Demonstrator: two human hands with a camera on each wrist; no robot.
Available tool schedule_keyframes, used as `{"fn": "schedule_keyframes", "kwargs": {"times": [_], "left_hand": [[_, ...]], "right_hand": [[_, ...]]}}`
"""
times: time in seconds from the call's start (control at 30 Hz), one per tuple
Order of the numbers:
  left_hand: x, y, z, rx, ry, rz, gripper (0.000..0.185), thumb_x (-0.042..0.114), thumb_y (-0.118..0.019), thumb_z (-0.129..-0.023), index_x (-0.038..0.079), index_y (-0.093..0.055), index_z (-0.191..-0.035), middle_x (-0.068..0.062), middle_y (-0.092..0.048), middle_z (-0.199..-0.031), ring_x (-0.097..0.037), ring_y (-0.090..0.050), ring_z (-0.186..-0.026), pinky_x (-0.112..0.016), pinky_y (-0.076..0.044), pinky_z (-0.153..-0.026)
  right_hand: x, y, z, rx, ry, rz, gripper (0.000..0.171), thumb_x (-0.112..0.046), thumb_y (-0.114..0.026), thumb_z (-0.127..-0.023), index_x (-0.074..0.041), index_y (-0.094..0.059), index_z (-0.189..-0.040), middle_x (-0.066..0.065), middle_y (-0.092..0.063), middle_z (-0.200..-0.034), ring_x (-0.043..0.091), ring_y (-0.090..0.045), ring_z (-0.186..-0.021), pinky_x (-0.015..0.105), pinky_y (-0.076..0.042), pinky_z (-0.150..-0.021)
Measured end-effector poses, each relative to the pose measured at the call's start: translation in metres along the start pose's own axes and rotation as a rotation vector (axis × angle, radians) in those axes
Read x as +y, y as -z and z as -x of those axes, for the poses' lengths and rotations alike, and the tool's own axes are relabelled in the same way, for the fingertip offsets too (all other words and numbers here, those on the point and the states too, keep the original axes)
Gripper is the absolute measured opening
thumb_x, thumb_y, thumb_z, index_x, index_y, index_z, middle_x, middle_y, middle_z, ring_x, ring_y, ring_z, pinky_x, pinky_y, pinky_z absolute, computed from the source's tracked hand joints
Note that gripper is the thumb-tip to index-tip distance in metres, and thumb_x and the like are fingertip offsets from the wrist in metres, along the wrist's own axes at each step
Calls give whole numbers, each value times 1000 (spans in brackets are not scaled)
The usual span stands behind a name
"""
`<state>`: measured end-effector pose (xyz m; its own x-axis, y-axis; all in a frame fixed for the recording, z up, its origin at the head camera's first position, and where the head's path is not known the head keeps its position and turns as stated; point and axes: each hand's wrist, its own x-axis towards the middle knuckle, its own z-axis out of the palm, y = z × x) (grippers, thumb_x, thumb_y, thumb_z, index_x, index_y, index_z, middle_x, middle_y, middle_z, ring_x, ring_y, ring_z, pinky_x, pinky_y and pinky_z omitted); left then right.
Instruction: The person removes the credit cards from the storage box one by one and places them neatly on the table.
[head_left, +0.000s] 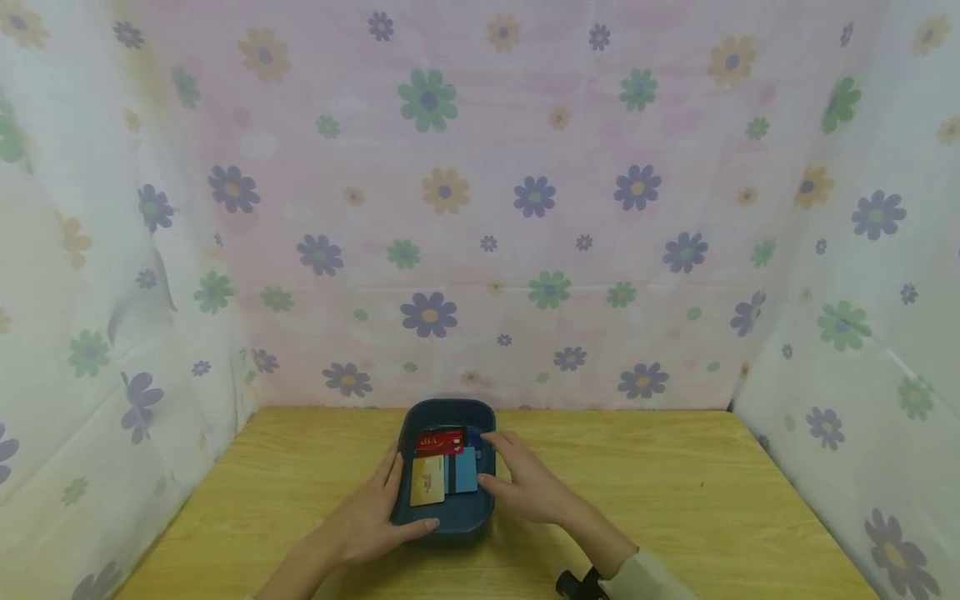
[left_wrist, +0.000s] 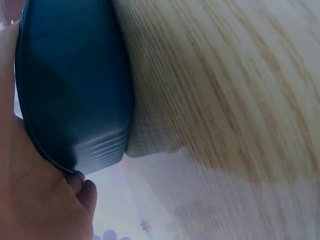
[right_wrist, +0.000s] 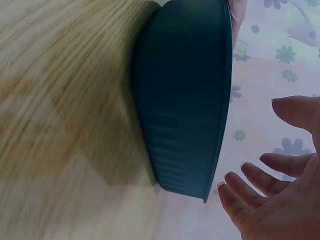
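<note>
A dark teal plastic bin (head_left: 465,518) sits on the table with several cards inside. A red card marked VIP (head_left: 439,442) lies at the back. A gold card (head_left: 427,481) and a light blue card with a dark stripe (head_left: 466,471) lie in front of it, and a dark blue card (head_left: 473,440) is partly hidden. My left hand (head_left: 363,518) grips the bin's left side, thumb over the near rim. Along the right rim hovers my right hand (head_left: 527,483), fingers spread and holding nothing. The right wrist view shows this hand (right_wrist: 280,190) apart from the bin (right_wrist: 182,95).
The light wood table (head_left: 637,475) extends to both sides of the bin. A flower-patterned cloth (head_left: 480,225) hangs behind and along both sides. Near the right sleeve is a small black object (head_left: 577,585), its kind unclear.
</note>
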<state>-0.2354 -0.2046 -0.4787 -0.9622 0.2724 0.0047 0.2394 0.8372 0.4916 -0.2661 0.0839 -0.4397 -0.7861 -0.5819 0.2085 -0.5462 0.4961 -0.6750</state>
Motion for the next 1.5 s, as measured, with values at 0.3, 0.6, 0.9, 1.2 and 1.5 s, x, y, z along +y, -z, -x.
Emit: {"fn": "schedule_keyframes", "kwargs": {"times": [0.3,0.6,0.9,1.2,1.5], "left_hand": [[-1,-1,0,8,1,-5,127,81,-63,-81,-1,-10,-163,-19,-2,-171,-48,-31,-147,-63,-39,-111],[1,-1,1,-4,-4,6,124,78,-63,-84,-2,-10,-162,-17,0,-171,-49,-33,-146,-62,-40,-110],[1,1,3,6,-12,4,122,76,-64,-85,-3,-12,-162,-19,-2,-171,-49,-34,-145,-62,-41,-109],[0,0,2,1,-18,1,121,76,-62,-86,-1,-10,-163,-15,1,-172,-48,-35,-145,-61,-43,-107],[-2,-3,1,16,-30,-5,122,77,-63,-85,-4,-13,-162,-18,-2,-171,-47,-30,-148,-61,-38,-112]], "right_hand": [[-1,-13,-10,-6,-19,-108,64,-25,-67,-100,0,-39,-152,20,-41,-152,39,-49,-134,53,-47,-105],[-13,-29,-19,18,-62,-81,75,-23,-73,-94,7,-36,-152,28,-35,-155,44,-46,-137,56,-46,-106],[-28,-40,-36,50,-193,-109,84,-28,-75,-93,9,-31,-154,30,-32,-156,46,-42,-140,60,-43,-108],[-25,-54,-58,131,-297,-143,83,-19,-78,-90,17,-32,-149,38,-35,-148,49,-47,-132,60,-44,-106],[-14,-68,-85,193,-399,-21,77,-15,-79,-88,16,-38,-146,35,-40,-140,51,-44,-129,61,-46,-102]]}}
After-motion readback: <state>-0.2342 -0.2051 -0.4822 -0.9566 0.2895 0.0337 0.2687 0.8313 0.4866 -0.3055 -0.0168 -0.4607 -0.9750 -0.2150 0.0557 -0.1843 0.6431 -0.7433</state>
